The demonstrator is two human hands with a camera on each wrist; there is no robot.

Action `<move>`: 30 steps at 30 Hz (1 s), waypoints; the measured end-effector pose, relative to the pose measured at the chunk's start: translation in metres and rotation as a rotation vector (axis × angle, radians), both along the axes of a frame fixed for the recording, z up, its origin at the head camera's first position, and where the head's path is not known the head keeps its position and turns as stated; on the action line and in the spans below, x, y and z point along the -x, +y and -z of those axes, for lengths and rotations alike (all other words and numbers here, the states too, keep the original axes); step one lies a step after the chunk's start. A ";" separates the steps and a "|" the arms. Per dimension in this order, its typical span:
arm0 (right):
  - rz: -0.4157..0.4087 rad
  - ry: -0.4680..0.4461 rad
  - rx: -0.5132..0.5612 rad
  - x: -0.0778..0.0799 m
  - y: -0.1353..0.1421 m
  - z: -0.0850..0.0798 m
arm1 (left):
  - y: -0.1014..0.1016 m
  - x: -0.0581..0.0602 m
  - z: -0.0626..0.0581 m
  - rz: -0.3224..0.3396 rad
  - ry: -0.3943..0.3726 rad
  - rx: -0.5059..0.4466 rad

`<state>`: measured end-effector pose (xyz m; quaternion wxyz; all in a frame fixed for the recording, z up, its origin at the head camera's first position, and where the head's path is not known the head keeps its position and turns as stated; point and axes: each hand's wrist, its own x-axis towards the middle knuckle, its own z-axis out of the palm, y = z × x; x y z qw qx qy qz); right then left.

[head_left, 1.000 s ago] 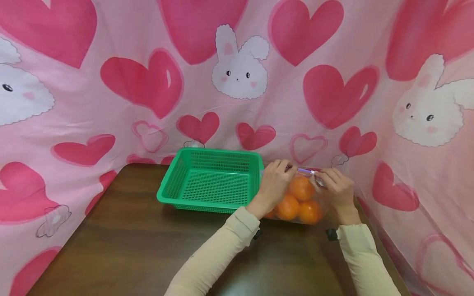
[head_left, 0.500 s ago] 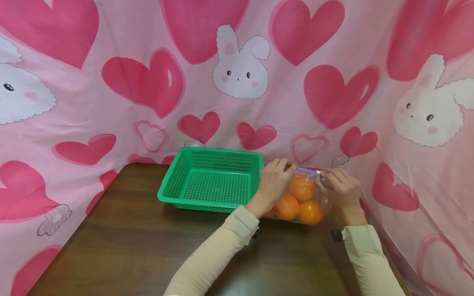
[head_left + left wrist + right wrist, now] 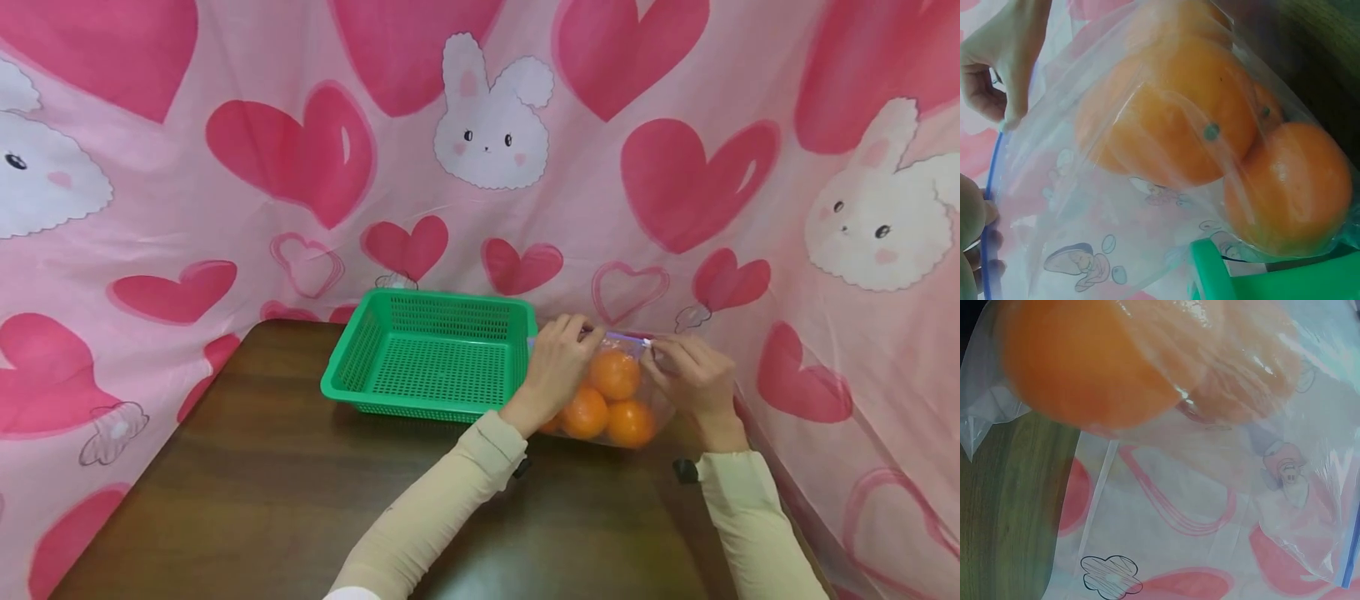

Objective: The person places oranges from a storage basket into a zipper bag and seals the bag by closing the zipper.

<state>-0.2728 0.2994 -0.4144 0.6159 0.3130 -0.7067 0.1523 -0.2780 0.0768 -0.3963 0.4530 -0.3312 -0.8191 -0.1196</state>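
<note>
A clear zip bag (image 3: 660, 408) with printed figures holds several oranges (image 3: 615, 375) and hangs upright over the table's right part. My left hand (image 3: 558, 354) grips its top edge near the left end, fingers around the blue-purple zip strip (image 3: 988, 250). At the strip's right end, my right hand (image 3: 693, 371) pinches the small white slider (image 3: 647, 342); the left wrist view shows its thumb and finger there too. In the right wrist view the oranges (image 3: 1104, 362) press against the plastic, and no hand shows.
A green plastic basket (image 3: 341, 392) stands just left of the bag, with nothing in it. Both are on a dark wooden table (image 3: 300, 492). A pink cloth (image 3: 570, 200) with hearts and rabbits hangs close behind and at the right side.
My right hand has moved right along the zip strip with the slider, to the bag's right end. The left hand keeps its grip. The head view has tilted slightly down.
</note>
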 end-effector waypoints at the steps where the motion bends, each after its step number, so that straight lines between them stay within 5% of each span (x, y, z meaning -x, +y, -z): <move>1: -0.001 -0.002 -0.002 0.000 0.000 0.000 | 0.000 0.000 0.000 -0.002 -0.001 0.000; 11: -0.011 -0.004 -0.017 0.002 0.000 0.002 | 0.000 0.006 0.003 -0.024 0.036 -0.012; 30: -0.004 0.021 -0.038 -0.004 0.013 0.000 | -0.005 0.007 0.011 0.051 0.044 -0.060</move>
